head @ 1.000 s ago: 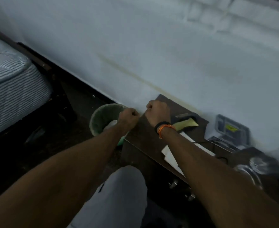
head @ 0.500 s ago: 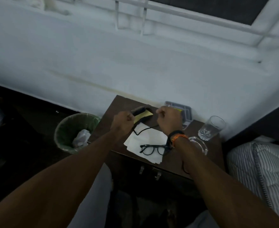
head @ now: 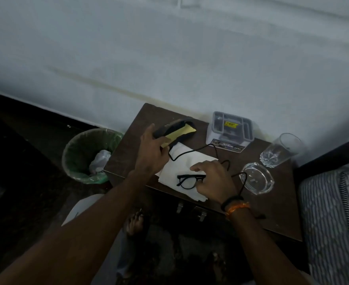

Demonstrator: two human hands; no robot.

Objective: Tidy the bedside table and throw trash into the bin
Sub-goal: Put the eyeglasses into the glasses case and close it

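Landmark: bedside table (head: pixel 128 145)
Left of it: bin (head: pixel 81 149), on floor
On it, middle: paper (head: pixel 181 163), glasses (head: pixel 187 179) on top
Back edge: organiser box (head: pixel 230 128)
Right part: ashtray (head: pixel 257 181), tumbler (head: pixel 280 150) behind it

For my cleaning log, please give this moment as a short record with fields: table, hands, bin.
table: bedside table holds glasses on white paper, black cord, glass ashtray, tumbler, grey box
left hand: on black case
right hand: at the glasses
bin: on the floor beside the table, crumpled trash inside
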